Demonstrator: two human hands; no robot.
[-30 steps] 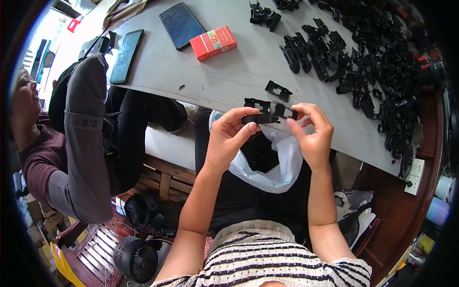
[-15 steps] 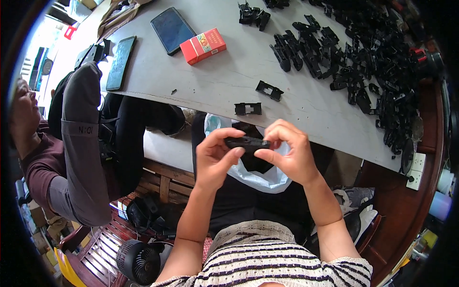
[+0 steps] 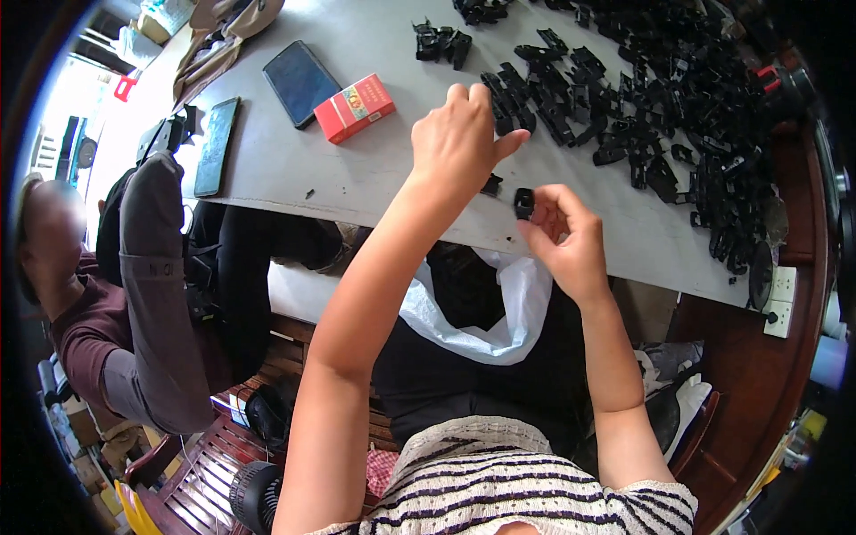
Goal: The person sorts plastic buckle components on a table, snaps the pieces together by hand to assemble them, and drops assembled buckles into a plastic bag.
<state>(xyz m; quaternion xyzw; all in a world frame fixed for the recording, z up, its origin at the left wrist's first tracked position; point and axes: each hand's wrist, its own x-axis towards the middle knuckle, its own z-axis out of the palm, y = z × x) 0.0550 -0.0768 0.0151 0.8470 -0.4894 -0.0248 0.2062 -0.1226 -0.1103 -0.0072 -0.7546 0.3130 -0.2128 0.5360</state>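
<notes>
While left hand (image 3: 457, 135) palm-down, right hand (image 3: 573, 235) half-curled.

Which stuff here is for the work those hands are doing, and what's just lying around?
For the work:
small black part, in the right hand
heap of black parts, near the left hand
probably the white bag

Seemingly just lying around:
dark phone
other phone
red box

The left hand (image 3: 456, 135) stretches forward, thumb (image 3: 511, 144) splayed, while the right hand (image 3: 572, 236) sits nearer, fingers (image 3: 560, 197) curled.
</notes>
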